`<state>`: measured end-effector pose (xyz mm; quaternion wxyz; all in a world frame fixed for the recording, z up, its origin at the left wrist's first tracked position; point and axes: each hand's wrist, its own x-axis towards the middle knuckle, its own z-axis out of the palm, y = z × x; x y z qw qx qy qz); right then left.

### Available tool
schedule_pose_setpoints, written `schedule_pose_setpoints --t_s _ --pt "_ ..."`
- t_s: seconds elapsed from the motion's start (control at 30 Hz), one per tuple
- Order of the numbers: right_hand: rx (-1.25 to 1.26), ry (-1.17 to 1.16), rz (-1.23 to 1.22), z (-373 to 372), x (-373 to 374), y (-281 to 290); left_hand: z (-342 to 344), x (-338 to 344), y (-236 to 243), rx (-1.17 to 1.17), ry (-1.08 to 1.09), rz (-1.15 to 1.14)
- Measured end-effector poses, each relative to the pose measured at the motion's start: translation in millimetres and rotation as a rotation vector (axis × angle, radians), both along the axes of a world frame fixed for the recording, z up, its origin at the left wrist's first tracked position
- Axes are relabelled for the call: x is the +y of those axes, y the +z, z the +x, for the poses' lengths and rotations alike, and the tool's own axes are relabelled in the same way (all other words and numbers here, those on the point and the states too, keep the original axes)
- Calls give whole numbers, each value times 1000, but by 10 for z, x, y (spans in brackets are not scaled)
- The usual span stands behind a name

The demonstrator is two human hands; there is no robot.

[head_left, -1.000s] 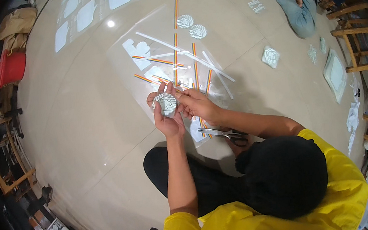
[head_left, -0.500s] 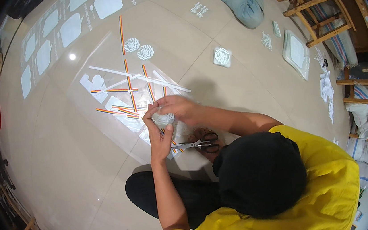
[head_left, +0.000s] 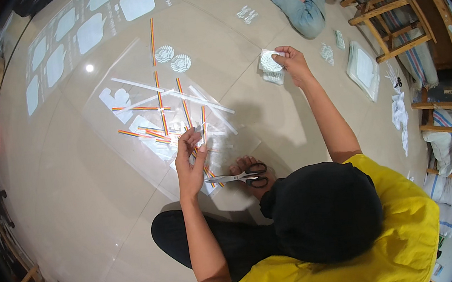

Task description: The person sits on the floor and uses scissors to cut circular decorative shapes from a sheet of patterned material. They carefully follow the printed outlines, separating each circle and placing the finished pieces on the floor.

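Note:
My right hand (head_left: pixel 294 65) reaches out to the right, thumb and fingers pinching a round white wavy-patterned sticker (head_left: pixel 269 58). The sticker overlaps a small pile of similar pieces (head_left: pixel 273 76) on the floor; whether it touches the pile I cannot tell. My left hand (head_left: pixel 189 164) stays over a clear plastic sheet (head_left: pixel 155 173), fingers curled and thumb apart. By its fingertips shows a small greyish scrap, too small to name. Rainbow-striped strips (head_left: pixel 183 104) and white strips (head_left: pixel 135 85) lie scattered beyond it. Scissors (head_left: pixel 230 178) with black handles lie beside my foot.
Two round patterned stickers (head_left: pixel 180 63) lie at the sheet's far edge. Clear sheets with white speech-bubble shapes (head_left: pixel 90 33) spread at the far left. Another person's leg (head_left: pixel 295 10) is at the far right, near a stack of clear-wrapped pieces (head_left: pixel 363 69) and wooden stools (head_left: pixel 389 19).
My right hand has moved from beside my left hand out to the pile at the right, carrying the round sticker. My left hand has let go of it and stayed near its place.

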<state>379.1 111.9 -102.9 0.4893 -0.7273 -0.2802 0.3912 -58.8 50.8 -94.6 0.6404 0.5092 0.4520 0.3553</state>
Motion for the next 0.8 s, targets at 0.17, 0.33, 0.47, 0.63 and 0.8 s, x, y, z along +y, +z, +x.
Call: schedule_pose_setpoints --t_s 0.17,0.33,0.47,0.63,0.8 --pt "-236 516 -140 158 174 172 -72 7 -23 41 22 19" --pt "-656 991 -282 364 390 165 -32 4 -3 95 -5 30" --pt "-899 969 -80 386 304 -22 -13 19 2 102 -10 66" --pt "-691 777 -70 291 192 -125 -48 25 -44 112 7 56" --pt "-605 674 -92 319 147 -140 -15 22 -24 121 -11 56"
